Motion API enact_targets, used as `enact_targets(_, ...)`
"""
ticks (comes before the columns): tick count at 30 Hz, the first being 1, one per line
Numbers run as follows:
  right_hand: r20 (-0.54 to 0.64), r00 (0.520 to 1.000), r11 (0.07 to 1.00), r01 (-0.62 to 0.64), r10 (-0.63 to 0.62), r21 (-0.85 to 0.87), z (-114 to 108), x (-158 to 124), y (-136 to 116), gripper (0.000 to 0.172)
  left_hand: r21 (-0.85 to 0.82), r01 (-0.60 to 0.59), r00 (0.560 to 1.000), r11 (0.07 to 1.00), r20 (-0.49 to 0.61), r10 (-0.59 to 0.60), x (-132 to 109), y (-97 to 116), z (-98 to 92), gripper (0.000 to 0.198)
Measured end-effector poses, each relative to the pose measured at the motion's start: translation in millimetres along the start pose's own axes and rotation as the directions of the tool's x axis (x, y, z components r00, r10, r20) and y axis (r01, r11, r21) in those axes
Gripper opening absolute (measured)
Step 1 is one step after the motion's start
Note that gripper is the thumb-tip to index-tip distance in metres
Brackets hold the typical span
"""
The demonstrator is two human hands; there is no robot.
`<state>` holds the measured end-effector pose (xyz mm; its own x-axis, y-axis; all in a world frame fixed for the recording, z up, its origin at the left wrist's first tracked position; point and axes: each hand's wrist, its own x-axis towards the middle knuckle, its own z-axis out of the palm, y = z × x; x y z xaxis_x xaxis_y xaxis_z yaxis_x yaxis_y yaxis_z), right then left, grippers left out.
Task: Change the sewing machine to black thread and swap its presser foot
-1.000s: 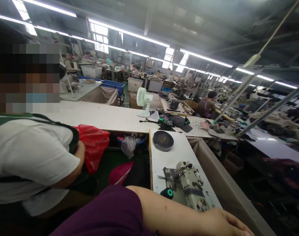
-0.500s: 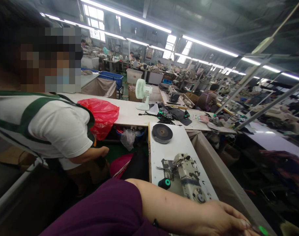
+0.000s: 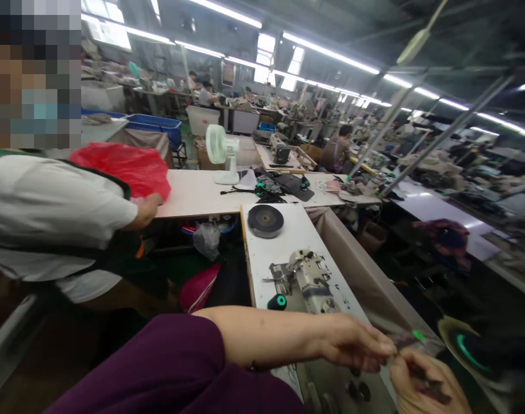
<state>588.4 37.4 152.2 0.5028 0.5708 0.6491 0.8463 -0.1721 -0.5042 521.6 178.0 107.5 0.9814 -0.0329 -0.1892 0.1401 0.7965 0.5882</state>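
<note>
My left hand [image 3: 357, 345] reaches across at the lower right, its thumb and fingertips pinched together. Its fingertips meet those of my right hand [image 3: 430, 379], which is curled closed. What they pinch is too small to make out. A dark, narrow piece [image 3: 437, 391] shows within the right hand; its kind is unclear. Just beyond the hands is a small bright green spot [image 3: 418, 334]. Under and behind my left forearm stands a beige sewing machine [image 3: 311, 279] on a white table [image 3: 288, 224]. Beside it lies a black thread cone [image 3: 276, 302] with a green end.
A black tape roll [image 3: 265, 221] lies on the table. Behind are a pale green fan [image 3: 223, 152] and dark cloth pieces [image 3: 288, 185]. A co-worker in a white sleeve [image 3: 64, 201] touches a red plastic bag [image 3: 128, 169]. At right is another blurred thread cone [image 3: 469, 352].
My view has shifted right. My right hand has come into sight, touching my left at the fingertips. The co-worker's hand has risen to the red bag.
</note>
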Motion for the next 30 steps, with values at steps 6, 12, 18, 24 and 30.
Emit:
enact_targets(6,0.096,0.995,0.978,-0.028,0.008,0.207,-6,2,-1,0.012,-0.027,0.017,0.979,0.999,0.203,-0.011,-39,19,10.2,0.042)
enact_targets(12,0.159,0.985,0.966,-0.105,0.069,0.235,-11,1,-11,0.015,0.004,0.066,0.972,0.998,0.224,-0.065,-48,22,11.6,0.025)
enact_targets(18,0.203,0.973,0.944,-0.164,0.108,0.285,-16,-4,-18,0.011,-0.007,0.102,0.981,0.995,0.167,-0.100,-54,21,12.4,0.025)
enact_targets(24,0.251,0.957,0.940,-0.213,0.145,0.267,-20,-4,-17,0.016,-0.004,0.105,0.977,0.994,0.187,-0.102,-57,17,10.7,0.028)
enact_targets(30,0.262,0.949,0.937,-0.242,0.174,0.254,-19,-4,-20,0.022,0.099,0.086,0.980,0.991,0.171,-0.102,-57,13,9.2,0.034)
